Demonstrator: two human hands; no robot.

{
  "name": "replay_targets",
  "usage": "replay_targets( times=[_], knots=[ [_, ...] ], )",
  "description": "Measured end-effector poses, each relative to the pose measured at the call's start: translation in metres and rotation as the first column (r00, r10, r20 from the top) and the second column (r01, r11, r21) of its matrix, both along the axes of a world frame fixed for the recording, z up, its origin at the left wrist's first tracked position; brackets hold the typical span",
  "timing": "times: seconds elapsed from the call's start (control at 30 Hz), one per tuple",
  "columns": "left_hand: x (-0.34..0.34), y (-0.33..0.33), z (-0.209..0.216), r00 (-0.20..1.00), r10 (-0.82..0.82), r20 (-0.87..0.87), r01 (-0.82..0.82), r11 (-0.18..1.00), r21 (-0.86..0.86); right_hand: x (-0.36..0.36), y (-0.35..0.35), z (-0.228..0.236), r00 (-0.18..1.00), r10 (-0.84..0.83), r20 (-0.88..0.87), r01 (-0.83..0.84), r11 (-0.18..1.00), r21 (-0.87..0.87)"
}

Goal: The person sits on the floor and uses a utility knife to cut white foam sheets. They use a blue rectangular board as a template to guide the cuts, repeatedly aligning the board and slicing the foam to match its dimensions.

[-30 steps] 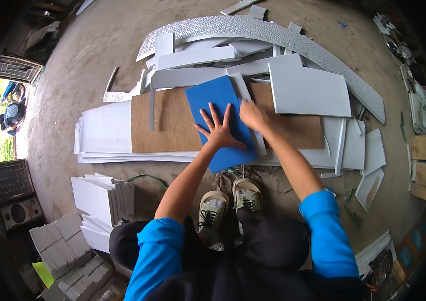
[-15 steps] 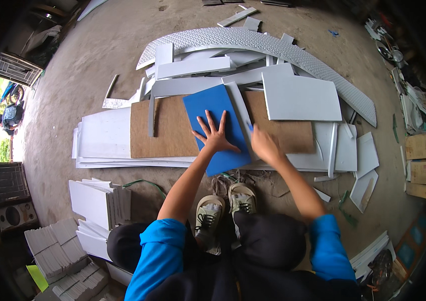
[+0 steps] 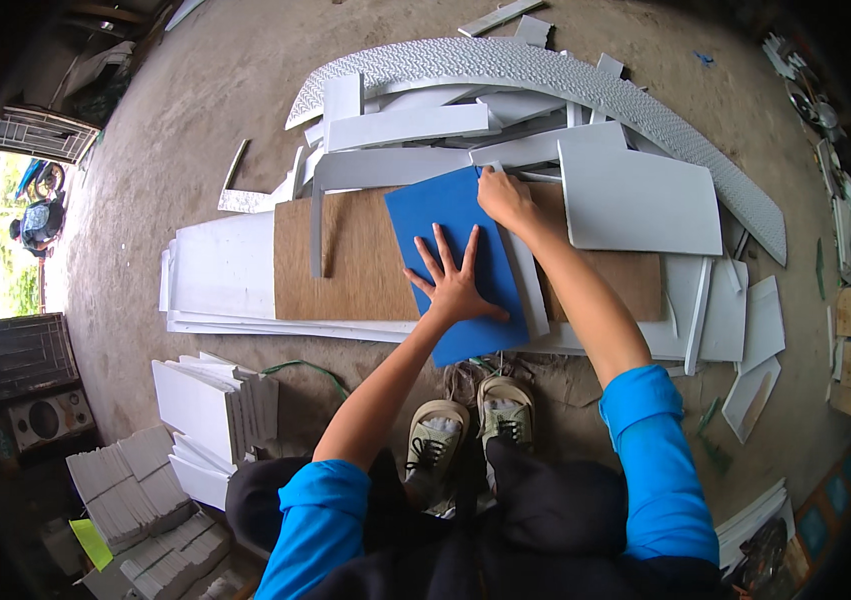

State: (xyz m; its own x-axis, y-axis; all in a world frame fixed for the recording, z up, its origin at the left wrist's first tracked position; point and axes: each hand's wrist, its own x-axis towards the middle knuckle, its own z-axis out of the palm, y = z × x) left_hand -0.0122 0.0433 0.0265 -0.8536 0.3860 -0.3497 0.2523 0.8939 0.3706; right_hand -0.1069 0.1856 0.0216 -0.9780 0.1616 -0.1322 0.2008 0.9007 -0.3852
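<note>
On the brown board (image 3: pixel 355 255), left hand (image 3: pixel 457 289) splays over blue sheet (image 3: pixel 423 212); right hand (image 3: pixel 507 199), contents unclear, closed at its far-right corner.

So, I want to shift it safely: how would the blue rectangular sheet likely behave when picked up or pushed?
The blue rectangular sheet is probably stiff: its edges look straight and its near end, jutting past the brown board, shows no clear droop. It looks thin, so perhaps light for its size. Lying flat, it seems unlikely to roll.

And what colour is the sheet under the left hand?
The sheet is plain blue, showing best in the head view, under the left hand.
</note>
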Motion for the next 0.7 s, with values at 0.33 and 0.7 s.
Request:
replay_targets(
  times=[0.33, 0.7],
  knots=[
    [-0.001, -0.005, -0.006, 1.0, 0.019, -0.02, -0.019, 1.0, -0.015, 0.178, -0.011, 0.019, 0.981, 0.011, 0.196, 0.008, 0.995, -0.095],
    [-0.003, -0.003, -0.006, 1.0, 0.018, -0.002, -0.018, 1.0, -0.024, 0.185, 0.003, 0.056, 0.99, 0.076, 0.123, -0.084, 0.995, 0.061]
  ],
)
